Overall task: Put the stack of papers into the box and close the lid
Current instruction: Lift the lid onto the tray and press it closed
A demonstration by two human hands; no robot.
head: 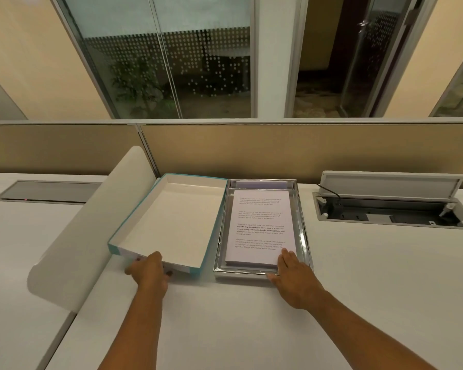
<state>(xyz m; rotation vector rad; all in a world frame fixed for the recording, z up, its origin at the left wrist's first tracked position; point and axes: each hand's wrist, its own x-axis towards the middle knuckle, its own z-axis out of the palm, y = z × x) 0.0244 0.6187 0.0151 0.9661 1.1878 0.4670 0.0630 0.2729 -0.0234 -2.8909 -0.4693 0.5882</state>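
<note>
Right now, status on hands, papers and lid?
Left hand gripping teal-edged cardboard lid, near edge lifted. Right hand flat, steadying silver box. White printed paper stack inside. Path clear.

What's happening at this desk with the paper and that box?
A person is packing printed pages away. The stack of papers already lies inside the silvery box on the white desk. The right hand rests at the box's near corner, fingertips on the papers. The left hand grips the near edge of the teal-sided lid, which sits open side up, tilted, just left of the box. The lid is not yet on.
</note>
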